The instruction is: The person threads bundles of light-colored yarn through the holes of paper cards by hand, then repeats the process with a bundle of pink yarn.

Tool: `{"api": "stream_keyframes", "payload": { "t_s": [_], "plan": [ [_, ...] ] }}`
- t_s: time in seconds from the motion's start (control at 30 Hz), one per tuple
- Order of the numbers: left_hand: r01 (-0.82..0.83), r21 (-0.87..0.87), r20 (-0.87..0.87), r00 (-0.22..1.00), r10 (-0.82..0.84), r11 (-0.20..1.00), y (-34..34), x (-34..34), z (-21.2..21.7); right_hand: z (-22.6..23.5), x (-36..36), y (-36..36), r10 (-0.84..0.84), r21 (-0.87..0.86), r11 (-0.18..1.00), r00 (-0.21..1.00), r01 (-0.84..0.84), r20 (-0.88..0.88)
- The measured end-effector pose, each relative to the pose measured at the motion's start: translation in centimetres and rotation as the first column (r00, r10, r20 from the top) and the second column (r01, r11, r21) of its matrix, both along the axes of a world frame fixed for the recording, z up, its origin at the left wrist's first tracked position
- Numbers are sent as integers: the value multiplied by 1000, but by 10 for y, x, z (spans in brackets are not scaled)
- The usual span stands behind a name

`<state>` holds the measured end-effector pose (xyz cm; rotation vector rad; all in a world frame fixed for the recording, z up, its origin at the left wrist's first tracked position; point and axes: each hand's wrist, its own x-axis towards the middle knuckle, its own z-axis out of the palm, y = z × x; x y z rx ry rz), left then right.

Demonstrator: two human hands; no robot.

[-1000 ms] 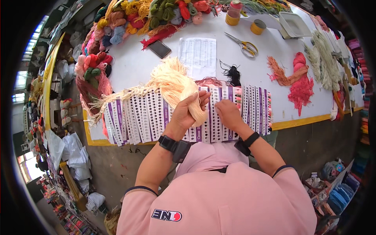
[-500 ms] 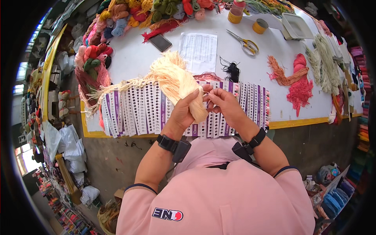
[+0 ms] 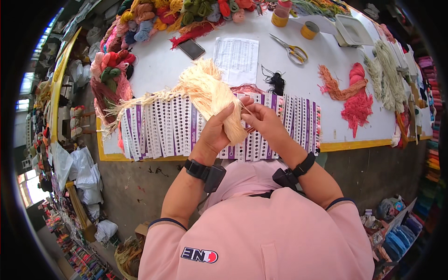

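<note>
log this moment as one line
left hand: grips cream yarn bundle | right hand: pinches strand from bundle | below: punched cards on white table

The white yellow-edged table carries a row of white-and-purple punched cards along its near edge. Above that row the left hand and right hand meet, the cream yarn bundle in the left hand's grip and trailing off to the left over the cards. Behind the bundle lies a printed white paper sheet, with a dark flat phone to its left and a black thread tuft to its right. Yellow-handled scissors lie farther back (right of the sheet). Heaped multicoloured yarn skeins line the left and far edges; orange and pink yarn hanks lie to the right.
</note>
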<state>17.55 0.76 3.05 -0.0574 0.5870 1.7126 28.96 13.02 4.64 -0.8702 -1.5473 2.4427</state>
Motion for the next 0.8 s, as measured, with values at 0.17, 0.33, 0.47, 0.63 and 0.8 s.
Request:
{"api": "stream_keyframes", "payload": {
  "t_s": [0.17,0.33,0.47,0.63,0.8],
  "plan": [
    [-27,-4,-17,1000,27,1000,-4,0,4,-3,2,1,33,-20,999,998,-34,-49],
    [-43,-35,-55,998,41,998,-5,-1,7,-2,8,4,73,-23,997,993,-75,-97],
    [-80,-79,-124,990,70,994,-1,1,12,-2,9,4,67,-43,996,991,-72,-117],
    [-86,-57,-130,988,78,995,0,2,12,5,10,4,75,-43,996,991,-80,-115],
    [-19,-124,-329,944,-23,992,-10,-12,-16,1,13,12,113,-82,989,988,-121,-104]
  ]
}}
